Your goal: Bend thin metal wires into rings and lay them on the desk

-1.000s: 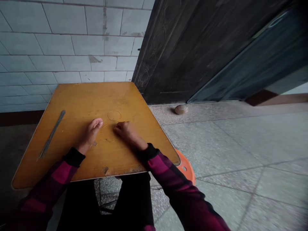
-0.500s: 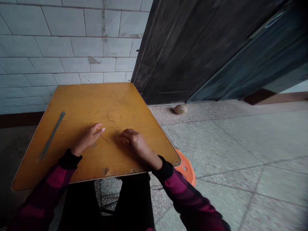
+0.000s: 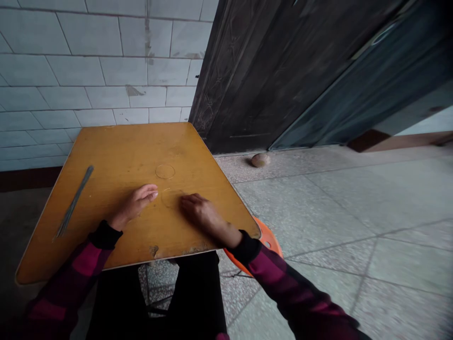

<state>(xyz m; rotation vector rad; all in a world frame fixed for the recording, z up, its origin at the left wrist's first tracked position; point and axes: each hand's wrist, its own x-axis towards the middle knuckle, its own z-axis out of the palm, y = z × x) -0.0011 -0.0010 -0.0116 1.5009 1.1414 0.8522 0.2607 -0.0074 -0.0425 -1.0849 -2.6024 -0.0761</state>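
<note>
A thin wire ring (image 3: 165,171) lies on the wooden table (image 3: 123,146) just beyond my hands. A second, faint curved wire (image 3: 163,198) spans the gap between my hands, one end free in the air or on the tabletop; I cannot tell which. My right hand (image 3: 200,210) is curled with its fingers pressed together at the right end of that wire, and the grip itself is hidden. To the left, my left hand (image 3: 138,203) has its fingers stretched out, thumb close to them, with nothing visible in it. A bundle of straight grey wires (image 3: 75,200) rests near the table's left edge.
An orange stool (image 3: 271,243) stands by the table's near right corner. The tiled wall (image 3: 95,71) meets the table's far edge. Beyond the right side, a roundish stone-like object (image 3: 261,160) lies on the floor before the dark door (image 3: 244,104).
My right hand has shifted slightly right, drawing the curved wire away from my left hand. My left fingers and thumb have come closer together. The view has turned a little.
</note>
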